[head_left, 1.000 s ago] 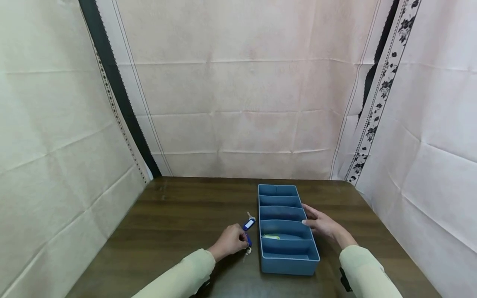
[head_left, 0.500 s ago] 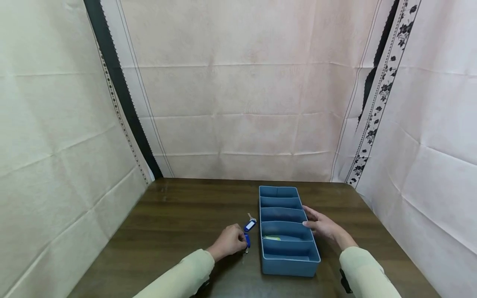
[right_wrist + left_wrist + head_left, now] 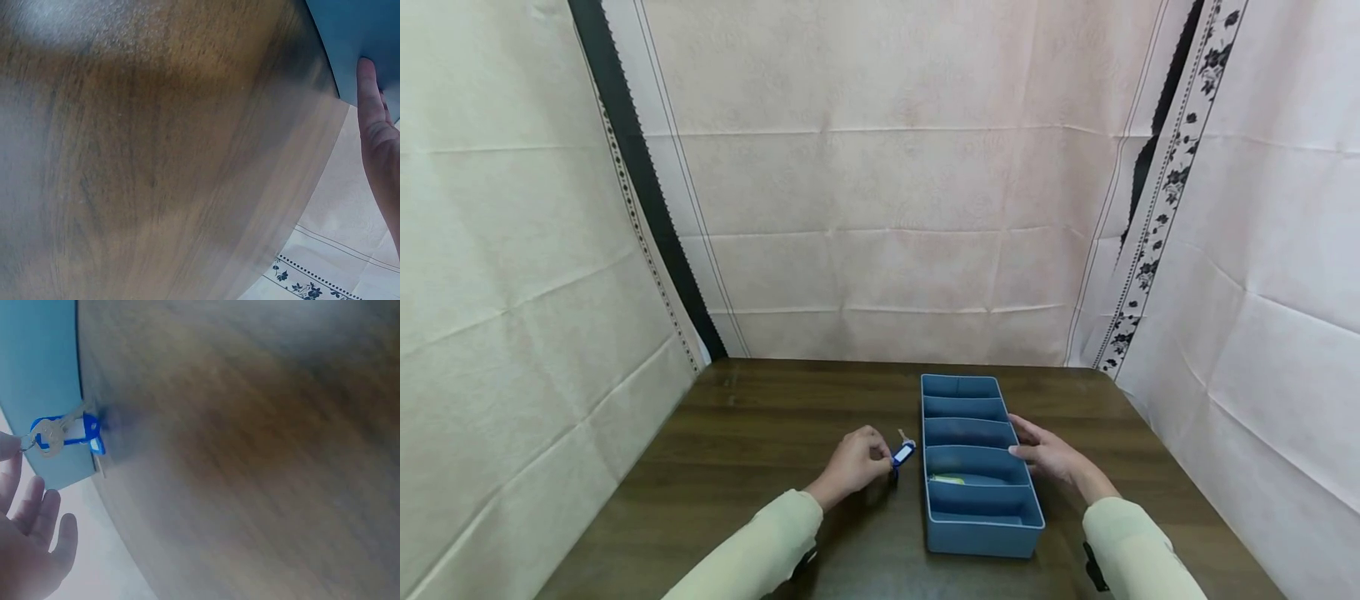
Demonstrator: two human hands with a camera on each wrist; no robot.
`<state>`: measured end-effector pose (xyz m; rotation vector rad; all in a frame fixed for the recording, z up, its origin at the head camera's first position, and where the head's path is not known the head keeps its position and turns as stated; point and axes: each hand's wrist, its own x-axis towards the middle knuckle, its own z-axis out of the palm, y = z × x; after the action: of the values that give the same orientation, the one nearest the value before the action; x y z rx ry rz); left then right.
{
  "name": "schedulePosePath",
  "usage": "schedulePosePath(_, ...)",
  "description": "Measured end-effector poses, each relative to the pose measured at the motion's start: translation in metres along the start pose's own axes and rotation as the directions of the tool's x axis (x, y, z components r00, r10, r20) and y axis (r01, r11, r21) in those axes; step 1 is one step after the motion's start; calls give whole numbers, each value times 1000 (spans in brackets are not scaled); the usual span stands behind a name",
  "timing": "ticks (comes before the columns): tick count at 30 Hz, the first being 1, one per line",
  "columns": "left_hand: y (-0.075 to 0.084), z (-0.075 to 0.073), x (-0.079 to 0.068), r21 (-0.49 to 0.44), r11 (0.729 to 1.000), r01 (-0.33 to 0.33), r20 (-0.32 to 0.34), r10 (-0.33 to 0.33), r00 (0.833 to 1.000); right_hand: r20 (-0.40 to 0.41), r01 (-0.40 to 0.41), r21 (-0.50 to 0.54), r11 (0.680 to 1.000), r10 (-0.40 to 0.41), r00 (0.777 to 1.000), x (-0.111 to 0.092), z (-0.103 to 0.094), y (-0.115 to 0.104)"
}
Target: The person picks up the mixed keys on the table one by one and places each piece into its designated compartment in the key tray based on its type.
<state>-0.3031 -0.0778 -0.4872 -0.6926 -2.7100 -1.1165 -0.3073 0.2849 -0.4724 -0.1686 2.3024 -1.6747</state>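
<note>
My left hand (image 3: 854, 463) pinches the metal ring of a key with a blue tag between thumb and forefinger. In the left wrist view the silver key (image 3: 52, 435) hangs over its blue key tag (image 3: 78, 430), the other fingers spread loosely below. A second key (image 3: 907, 438) with a blue, white-labelled tag (image 3: 903, 453) lies just beyond, beside the box. My right hand (image 3: 1057, 460) rests against the right wall of the blue divided box (image 3: 983, 539), thumb at the rim, a straight finger (image 3: 369, 87) on the wall.
Inside one of the box's near compartments lies a small yellow-green item (image 3: 947, 479). The box stands on a brown wooden table (image 3: 760, 433). Pale cloth curtains (image 3: 887, 183) hang at the back and both sides.
My left hand has moved forward, away from me, drawing the pinched key and tag up beside the second tag. The right hand and the box have stayed in place.
</note>
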Motion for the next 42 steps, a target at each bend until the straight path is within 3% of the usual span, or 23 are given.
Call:
schedulePosePath(10,7,-9,4,-85,996,13,-55,-17,998,12,0,-7,1000,0,1000,0,0,1)
schedulePosePath(19,17,-13,8,-152,988,-3,-87,-10,996,-38,-16,2,1000,16,999,-2,3,1)
schedulePosePath(26,29,-14,10,-190,982,-12,-89,-5,996,-35,-18,16,1000,18,999,-2,3,-1)
schedulePosePath(34,56,-14,13,-238,970,-56,-92,36,995,-16,-9,29,1000,9,1000,-4,4,-1)
schedulePosePath(42,88,-1,12,-298,950,-89,-36,82,996,-16,1,29,1000,0,1000,-4,4,-1)
